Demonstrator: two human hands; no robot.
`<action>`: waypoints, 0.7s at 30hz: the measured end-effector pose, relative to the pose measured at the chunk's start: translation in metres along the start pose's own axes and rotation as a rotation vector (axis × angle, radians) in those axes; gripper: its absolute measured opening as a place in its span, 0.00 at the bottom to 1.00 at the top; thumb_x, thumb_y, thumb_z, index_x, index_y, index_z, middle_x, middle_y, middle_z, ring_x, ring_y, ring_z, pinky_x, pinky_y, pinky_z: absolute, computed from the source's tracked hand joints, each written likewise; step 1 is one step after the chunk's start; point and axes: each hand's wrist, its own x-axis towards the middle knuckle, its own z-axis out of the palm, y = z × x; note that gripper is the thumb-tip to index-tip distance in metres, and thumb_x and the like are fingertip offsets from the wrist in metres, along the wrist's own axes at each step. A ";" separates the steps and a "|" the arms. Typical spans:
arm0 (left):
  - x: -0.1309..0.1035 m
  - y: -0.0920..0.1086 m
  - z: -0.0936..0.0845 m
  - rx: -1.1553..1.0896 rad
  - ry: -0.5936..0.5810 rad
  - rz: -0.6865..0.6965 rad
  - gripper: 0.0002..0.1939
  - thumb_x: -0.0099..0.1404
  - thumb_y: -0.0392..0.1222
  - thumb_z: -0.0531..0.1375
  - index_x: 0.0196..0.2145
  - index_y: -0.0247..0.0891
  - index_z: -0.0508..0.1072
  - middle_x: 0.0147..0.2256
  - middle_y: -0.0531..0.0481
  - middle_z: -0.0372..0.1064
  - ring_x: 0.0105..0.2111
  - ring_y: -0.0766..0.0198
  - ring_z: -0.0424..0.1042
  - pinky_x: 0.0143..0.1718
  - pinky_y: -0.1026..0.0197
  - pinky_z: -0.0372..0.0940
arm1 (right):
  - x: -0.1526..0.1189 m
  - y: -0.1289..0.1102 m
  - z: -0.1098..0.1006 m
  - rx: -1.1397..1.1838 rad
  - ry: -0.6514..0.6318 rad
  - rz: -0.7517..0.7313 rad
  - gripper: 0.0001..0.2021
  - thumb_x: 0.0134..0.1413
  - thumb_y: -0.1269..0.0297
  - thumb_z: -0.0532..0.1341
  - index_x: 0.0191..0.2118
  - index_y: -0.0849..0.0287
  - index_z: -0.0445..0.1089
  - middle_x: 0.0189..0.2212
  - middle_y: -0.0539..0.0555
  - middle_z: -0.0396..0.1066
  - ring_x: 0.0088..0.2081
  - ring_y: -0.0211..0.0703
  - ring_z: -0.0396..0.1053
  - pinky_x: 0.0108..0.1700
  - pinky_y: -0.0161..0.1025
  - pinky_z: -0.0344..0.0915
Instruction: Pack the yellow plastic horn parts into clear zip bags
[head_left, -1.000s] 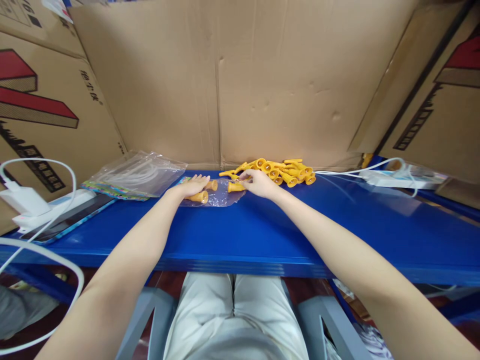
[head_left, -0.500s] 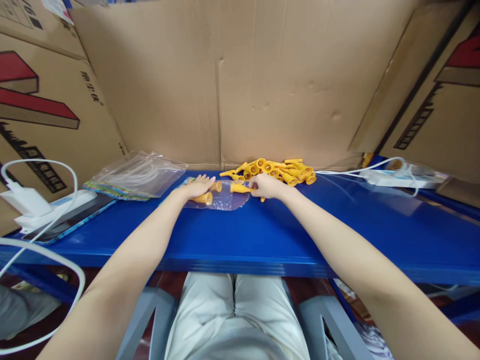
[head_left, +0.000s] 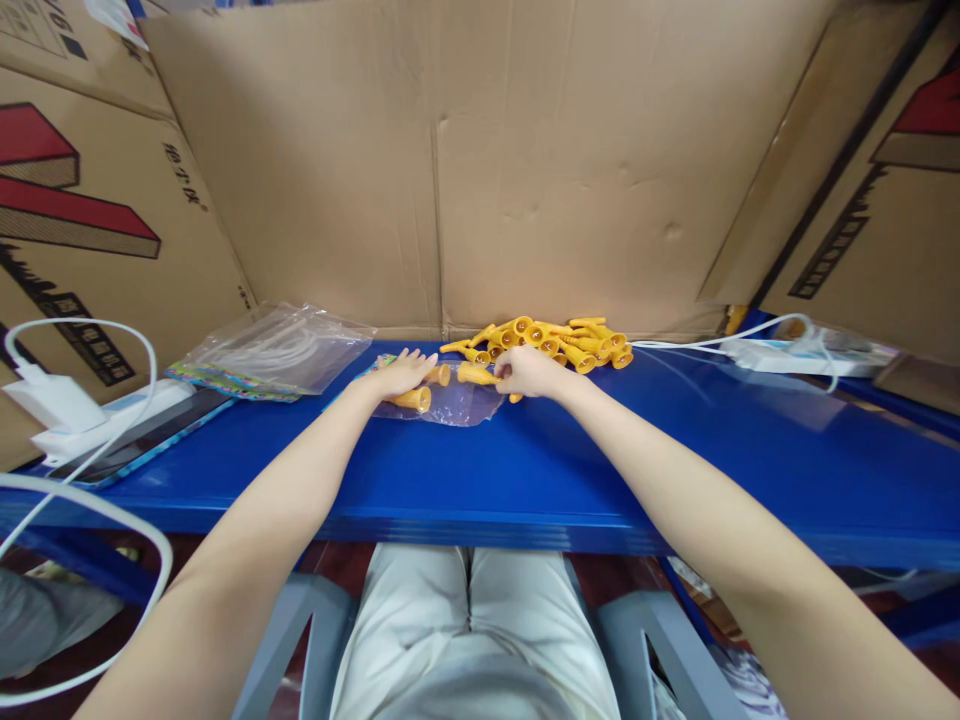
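My left hand [head_left: 406,372] lies flat with its fingers stretched out on a clear plastic bag [head_left: 459,408] that has a colourful edge. Two yellow horn-shaped pieces, one of them the nearer piece [head_left: 414,399], show at the bag beside this hand, partly covered by it. My right hand [head_left: 527,372] is closed in a pinch on the thin end of another yellow horn-shaped piece [head_left: 475,374], whose wide end points left over the bag. Just under the right hand the tip of a further yellow piece [head_left: 515,398] peeks out. Behind it lies a pile of yellow horn-shaped pieces [head_left: 592,348].
A stack of clear plastic bags [head_left: 277,350] lies at the left on the blue table [head_left: 480,480]. Near it are a phone [head_left: 150,435] and a power strip [head_left: 120,415] with a white charger. Another power strip [head_left: 810,355] lies right. Cardboard [head_left: 555,170] stands behind.
The right hand has shifted slightly left with the yellow piece, over the bag. My left hand has slid a little to the right; the bag's near edge has moved slightly.
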 end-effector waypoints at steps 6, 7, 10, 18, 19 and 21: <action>0.003 -0.004 0.001 -0.025 0.021 0.047 0.37 0.66 0.60 0.27 0.67 0.44 0.46 0.67 0.49 0.35 0.67 0.52 0.31 0.61 0.34 0.29 | -0.004 -0.005 -0.014 0.061 0.008 0.082 0.08 0.44 0.72 0.62 0.33 0.60 0.76 0.29 0.52 0.76 0.30 0.38 0.70 0.32 0.32 0.62; 0.003 -0.004 0.001 -0.028 0.025 0.045 0.37 0.66 0.61 0.27 0.67 0.45 0.46 0.67 0.50 0.36 0.67 0.52 0.31 0.61 0.34 0.29 | -0.004 -0.005 -0.016 0.075 0.024 0.091 0.08 0.44 0.71 0.62 0.33 0.60 0.76 0.30 0.52 0.76 0.31 0.39 0.70 0.33 0.32 0.63; 0.002 -0.005 0.001 -0.054 0.033 0.037 0.38 0.66 0.62 0.27 0.67 0.44 0.45 0.67 0.49 0.34 0.67 0.53 0.30 0.61 0.35 0.28 | -0.006 -0.007 -0.020 0.139 0.017 0.083 0.08 0.44 0.71 0.62 0.33 0.60 0.76 0.30 0.52 0.76 0.31 0.38 0.71 0.33 0.32 0.64; -0.002 -0.004 -0.002 -0.035 -0.005 0.080 0.37 0.66 0.60 0.27 0.67 0.45 0.45 0.67 0.51 0.33 0.67 0.54 0.34 0.64 0.45 0.36 | -0.001 -0.013 0.002 0.029 0.084 0.116 0.08 0.46 0.70 0.61 0.34 0.59 0.76 0.33 0.53 0.77 0.36 0.42 0.73 0.38 0.36 0.64; -0.002 -0.004 -0.003 -0.034 -0.006 0.077 0.37 0.66 0.60 0.27 0.67 0.44 0.46 0.67 0.51 0.33 0.67 0.55 0.34 0.64 0.46 0.36 | 0.000 -0.013 0.005 0.012 0.097 0.117 0.07 0.47 0.70 0.61 0.33 0.58 0.76 0.34 0.53 0.77 0.37 0.44 0.73 0.40 0.37 0.64; -0.003 -0.003 -0.004 -0.040 0.001 0.067 0.38 0.66 0.60 0.27 0.66 0.42 0.49 0.67 0.51 0.34 0.67 0.55 0.35 0.64 0.48 0.38 | 0.000 -0.015 0.009 0.006 0.114 0.113 0.07 0.48 0.70 0.60 0.33 0.57 0.76 0.35 0.53 0.77 0.40 0.45 0.73 0.42 0.38 0.63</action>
